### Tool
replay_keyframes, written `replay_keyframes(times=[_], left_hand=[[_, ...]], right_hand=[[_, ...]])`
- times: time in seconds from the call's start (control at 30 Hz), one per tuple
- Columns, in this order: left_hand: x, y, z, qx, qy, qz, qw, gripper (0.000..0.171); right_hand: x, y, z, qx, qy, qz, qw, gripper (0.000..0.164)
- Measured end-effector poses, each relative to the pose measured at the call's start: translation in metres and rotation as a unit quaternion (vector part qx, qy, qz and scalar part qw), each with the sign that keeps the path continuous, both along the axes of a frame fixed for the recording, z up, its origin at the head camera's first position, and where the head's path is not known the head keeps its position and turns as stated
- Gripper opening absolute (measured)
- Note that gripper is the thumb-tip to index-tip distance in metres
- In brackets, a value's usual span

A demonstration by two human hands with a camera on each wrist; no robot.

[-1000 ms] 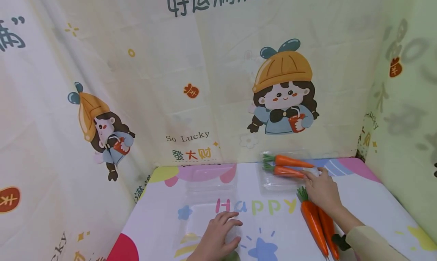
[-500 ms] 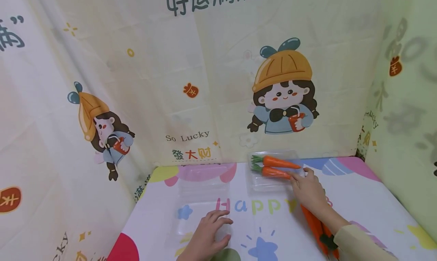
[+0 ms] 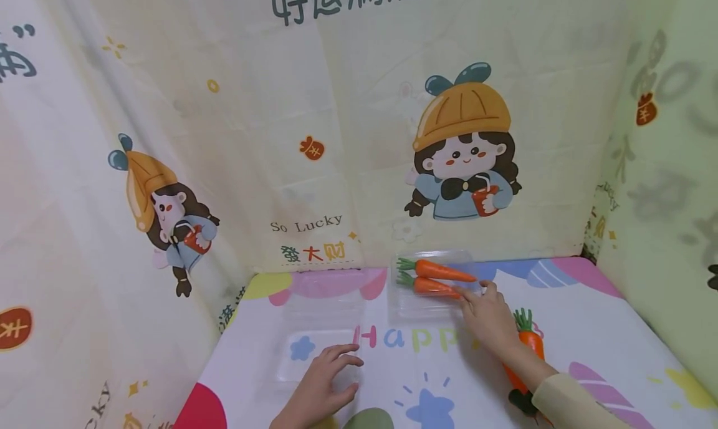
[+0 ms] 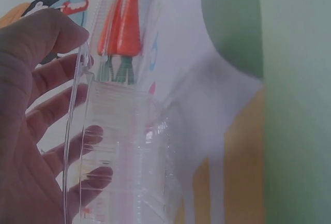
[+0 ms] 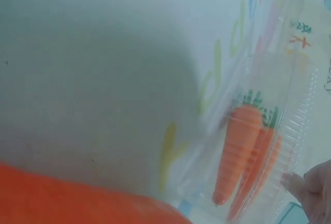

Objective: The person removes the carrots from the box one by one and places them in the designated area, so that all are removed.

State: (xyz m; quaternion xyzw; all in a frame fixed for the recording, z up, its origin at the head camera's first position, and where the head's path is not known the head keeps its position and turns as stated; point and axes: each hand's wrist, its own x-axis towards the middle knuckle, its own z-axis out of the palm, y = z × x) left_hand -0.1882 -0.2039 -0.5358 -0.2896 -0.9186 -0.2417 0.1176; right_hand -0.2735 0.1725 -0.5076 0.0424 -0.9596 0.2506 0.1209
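Observation:
My left hand [image 3: 322,376] has its thumb and fingers on either side of the rim of an open clear plastic clamshell box [image 3: 314,348], also seen in the left wrist view as a clear box [image 4: 119,141]. At the back, my right hand [image 3: 490,317] pinches the right edge of a second clear plastic box [image 3: 404,307]. Two orange toy carrots with green tops, an upper carrot [image 3: 443,270] and a lower carrot [image 3: 429,286], lie side by side in that box, tops to the left. Another carrot [image 3: 530,342] lies under my right forearm, partly hidden.
The table's printed cover [image 3: 465,379] carries coloured letters and shapes. A patterned cloth [image 3: 364,167] hangs behind it, with cloth at both sides too. In the right wrist view, a large orange carrot [image 5: 77,198] fills the lower left.
My right hand has slid the box with the two carrots to the left across the table's back. My left hand and its clamshell have also shifted left.

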Motion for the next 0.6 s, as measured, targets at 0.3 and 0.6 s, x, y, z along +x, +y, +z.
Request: replay_keyframes(times=[0.3, 0.6], left_hand=[[0.001, -0.007, 0.002, 0.007, -0.013, 0.01, 0.9998, 0.03], [0.009, 0.045, 0.016, 0.1, 0.005, 0.048, 0.9939, 0.024]], right_hand=[[0.004, -0.011, 0.001, -0.01, -0.001, 0.005, 1.0, 0.04], [0.009, -0.006, 0.001, -0.063, 0.019, 0.01, 0.998, 0.037]])
